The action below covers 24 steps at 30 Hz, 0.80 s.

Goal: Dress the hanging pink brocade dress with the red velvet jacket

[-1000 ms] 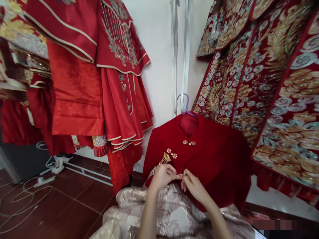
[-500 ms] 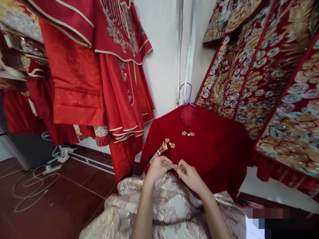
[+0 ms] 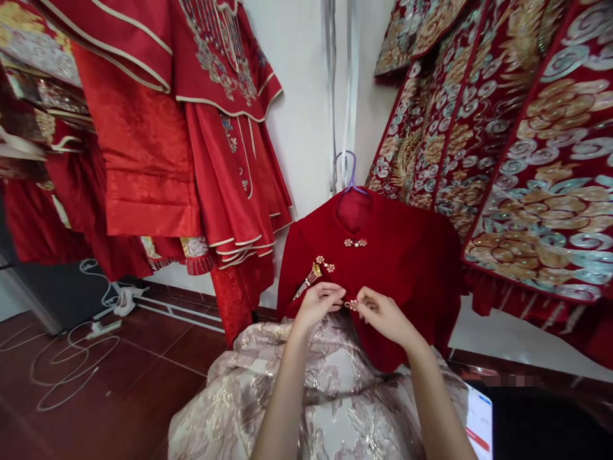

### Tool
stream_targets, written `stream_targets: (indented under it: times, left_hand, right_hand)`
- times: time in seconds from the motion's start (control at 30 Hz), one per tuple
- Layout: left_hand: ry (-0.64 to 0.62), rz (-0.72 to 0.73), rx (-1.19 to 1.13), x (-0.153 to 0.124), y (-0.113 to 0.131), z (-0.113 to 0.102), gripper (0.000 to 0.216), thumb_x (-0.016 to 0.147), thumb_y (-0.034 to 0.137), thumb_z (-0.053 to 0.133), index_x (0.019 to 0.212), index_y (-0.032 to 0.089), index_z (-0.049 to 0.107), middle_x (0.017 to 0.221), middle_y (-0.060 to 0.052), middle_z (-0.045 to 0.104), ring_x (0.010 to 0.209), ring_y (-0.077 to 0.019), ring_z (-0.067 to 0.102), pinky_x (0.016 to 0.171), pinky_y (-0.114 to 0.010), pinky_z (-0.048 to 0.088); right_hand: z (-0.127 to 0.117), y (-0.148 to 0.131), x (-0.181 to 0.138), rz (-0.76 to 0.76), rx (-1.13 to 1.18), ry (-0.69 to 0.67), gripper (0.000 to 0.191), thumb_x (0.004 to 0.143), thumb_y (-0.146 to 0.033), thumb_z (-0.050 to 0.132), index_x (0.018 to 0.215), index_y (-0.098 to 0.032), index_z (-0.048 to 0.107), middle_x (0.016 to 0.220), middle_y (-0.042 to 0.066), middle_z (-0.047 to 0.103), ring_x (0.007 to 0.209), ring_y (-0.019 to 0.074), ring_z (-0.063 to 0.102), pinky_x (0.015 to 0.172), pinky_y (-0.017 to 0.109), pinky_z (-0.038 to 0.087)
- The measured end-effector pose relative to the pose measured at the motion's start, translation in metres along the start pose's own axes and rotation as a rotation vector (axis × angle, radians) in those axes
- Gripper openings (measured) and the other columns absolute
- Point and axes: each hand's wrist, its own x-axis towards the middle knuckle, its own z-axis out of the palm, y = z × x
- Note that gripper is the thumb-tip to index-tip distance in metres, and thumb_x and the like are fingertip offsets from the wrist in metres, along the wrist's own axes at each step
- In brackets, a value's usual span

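A dark red velvet jacket (image 3: pixel 407 268) hangs on a purple hanger (image 3: pixel 348 172) in front of me. Its collar carries a pearl clasp (image 3: pixel 355 243), and a second clasp with a gold tassel (image 3: pixel 320 266) sits lower left. My left hand (image 3: pixel 318 305) and my right hand (image 3: pixel 385 314) meet at a third pearl clasp (image 3: pixel 352 305) on the jacket's front. Both pinch that clasp and the fabric edge with the fingertips. Below the jacket spreads a pale pink and gold brocade skirt (image 3: pixel 316 396), under my forearms.
Red embroidered garments (image 3: pixel 191 128) hang at the left. Heavy red panels with gold and silver embroidery (image 3: pixel 522 147) hang at the right. White cables and a power strip (image 3: pixel 103 327) lie on the dark red tiled floor (image 3: pixel 96 396). A phone (image 3: pixel 479 421) shows at the lower right.
The view has shifted, so the jacket sits higher in the picture. My hands stay together at the lower clasp, fingers working it slightly.
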Motion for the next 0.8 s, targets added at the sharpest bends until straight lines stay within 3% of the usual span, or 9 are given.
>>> stream_targets:
  times: [0.1, 0.23, 0.4, 0.6, 0.8]
  left_hand:
    - [0.204, 0.054, -0.241, 0.014, -0.007, 0.002, 0.029, 0.074, 0.027, 0.071, 0.098, 0.013, 0.063, 0.095, -0.010, 0.070, 0.075, -0.0136, 0.068, 0.082, -0.032, 0.053]
    - [0.171, 0.100, -0.512, 0.031, -0.012, 0.004, 0.020, 0.082, 0.026, 0.062, 0.097, 0.012, 0.065, 0.116, -0.014, 0.065, 0.101, -0.0179, 0.065, 0.097, -0.033, 0.047]
    - [0.161, 0.114, -0.514, 0.045, -0.010, 0.001, 0.015, 0.078, 0.020, 0.065, 0.090, 0.011, 0.067, 0.109, -0.013, 0.069, 0.106, -0.0191, 0.063, 0.100, -0.033, 0.044]
    - [0.197, 0.009, -0.523, 0.051, -0.002, -0.008, 0.016, 0.077, 0.024, 0.067, 0.087, 0.012, 0.067, 0.113, -0.013, 0.067, 0.106, -0.0186, 0.064, 0.100, -0.031, 0.046]
    - [0.206, 0.002, -0.470, 0.053, -0.002, -0.011, 0.017, 0.078, 0.027, 0.068, 0.089, 0.013, 0.068, 0.112, -0.012, 0.068, 0.104, -0.0179, 0.064, 0.098, -0.031, 0.048]
  right_hand:
    - [-0.012, -0.002, -0.005, 0.006, 0.080, -0.061, 0.020, 0.085, -0.036, 0.049, 0.073, -0.020, 0.044, 0.062, -0.004, 0.052, 0.058, 0.0113, 0.052, 0.058, 0.024, 0.041]
    - [-0.015, -0.007, -0.008, -0.005, 0.127, -0.077, 0.018, 0.085, -0.036, 0.046, 0.077, -0.020, 0.045, 0.065, -0.002, 0.054, 0.060, 0.0116, 0.053, 0.061, 0.025, 0.043]
    - [-0.002, -0.008, -0.004, -0.007, 0.075, -0.083, 0.017, 0.084, -0.035, 0.049, 0.077, -0.020, 0.046, 0.066, -0.002, 0.056, 0.061, 0.0118, 0.055, 0.061, 0.025, 0.043]
    - [0.002, -0.007, -0.002, -0.005, 0.045, -0.074, 0.019, 0.085, -0.037, 0.049, 0.077, -0.020, 0.046, 0.066, -0.002, 0.057, 0.059, 0.0117, 0.054, 0.058, 0.025, 0.042]
    - [0.004, -0.006, -0.002, -0.011, 0.044, -0.064, 0.019, 0.085, -0.036, 0.049, 0.076, -0.020, 0.047, 0.067, -0.002, 0.057, 0.060, 0.0117, 0.055, 0.058, 0.024, 0.041]
